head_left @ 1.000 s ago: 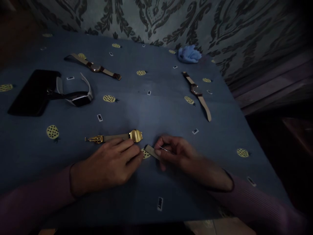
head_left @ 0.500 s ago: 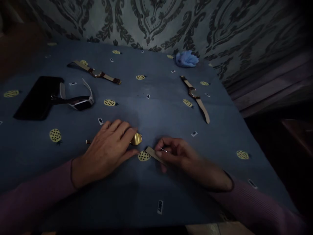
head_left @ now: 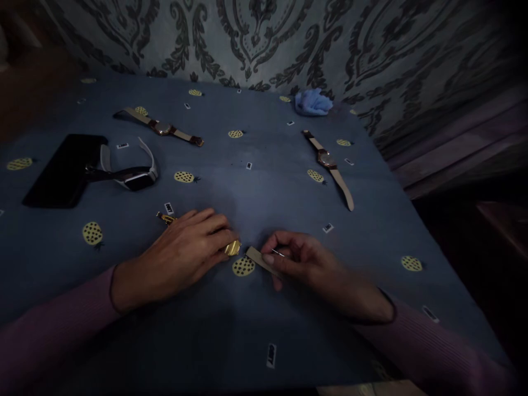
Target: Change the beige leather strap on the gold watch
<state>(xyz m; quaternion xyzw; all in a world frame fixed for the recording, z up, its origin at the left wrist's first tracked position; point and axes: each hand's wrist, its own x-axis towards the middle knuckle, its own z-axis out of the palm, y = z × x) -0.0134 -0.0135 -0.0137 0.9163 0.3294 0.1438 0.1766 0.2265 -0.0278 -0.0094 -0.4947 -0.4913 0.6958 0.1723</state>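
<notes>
My left hand (head_left: 185,256) is closed over a gold wristwatch (head_left: 232,248) on the tablecloth. The gold case peeks out past the fingertips, and the buckle end shows behind the knuckles; the middle is hidden. To its right, my right hand (head_left: 305,264) pinches a thin metal pin (head_left: 278,253) between thumb and forefinger. Beneath that thumb it also holds a beige watch strap (head_left: 259,260), whose squared end points toward the gold case. Strap and case are apart, with a small gap between them.
At the back left lies a brown-strapped watch (head_left: 162,128), and another watch (head_left: 325,159) lies at right. A black phone (head_left: 61,173) and a white-strapped smartwatch (head_left: 140,180) are on the left. A crumpled blue cloth (head_left: 313,103) sits near the wall.
My left hand has gathered in the gold watch and turned it, so its buckle end now sticks out farther back and less of the case shows. The right hand has hardly moved.
</notes>
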